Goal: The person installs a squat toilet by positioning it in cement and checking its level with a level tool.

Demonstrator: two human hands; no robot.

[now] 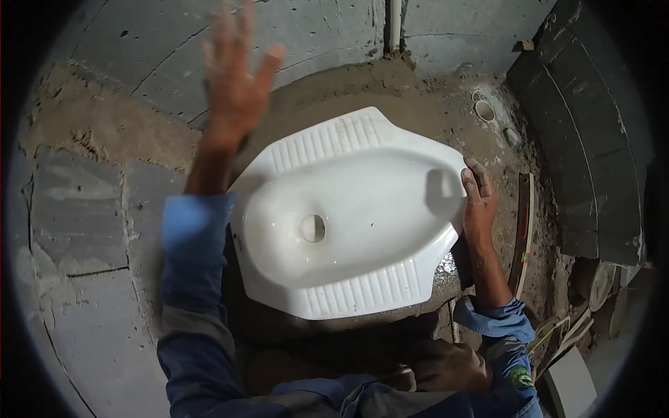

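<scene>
A white ceramic squat toilet lies level in front of me, with ribbed footrests along both long sides and a round drain hole at its left end. My right hand grips its right end, fingertips curled over the rim. Raised above the toilet's far left corner is my left hand, slightly blurred, fingers spread and holding nothing. Wet grey-brown mortar surrounds the far side of the toilet.
Grey block walls rise behind and at right. A vertical pipe and an open pipe end stand near the far corner. A long spirit level lies at right. A bare foot is below me.
</scene>
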